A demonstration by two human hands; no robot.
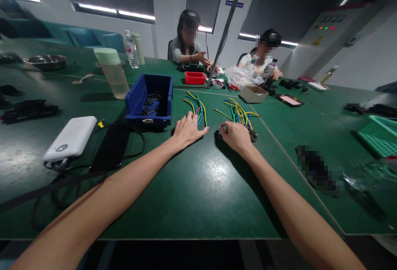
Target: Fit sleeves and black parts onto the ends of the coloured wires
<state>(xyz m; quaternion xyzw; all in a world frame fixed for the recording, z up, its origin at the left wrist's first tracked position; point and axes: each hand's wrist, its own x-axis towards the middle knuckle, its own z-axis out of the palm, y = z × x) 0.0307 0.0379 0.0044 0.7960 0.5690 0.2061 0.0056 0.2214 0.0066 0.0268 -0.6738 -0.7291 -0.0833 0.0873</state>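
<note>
My left hand point(187, 131) lies over the near end of a small bunch of yellow, green and blue wires point(203, 106), its thumb stretched out to the right and the fingers apart. A pink wire shows by its fingertips. To the right, my right hand point(237, 135) is closed, with thumb and forefinger curled together; I cannot make out anything between them. It sits at the near side of a larger pile of yellow, green and blue wires point(237, 108). Dark ends point(253, 135) of some wires stick out beside its knuckles.
A blue bin point(149, 115) holding small black pieces stands left of my left hand. A white power bank point(71, 137), a black phone point(110, 148) and cables lie farther left. Beyond are a bottle point(111, 71), red tray point(194, 78), cardboard box point(253, 94) and two seated people.
</note>
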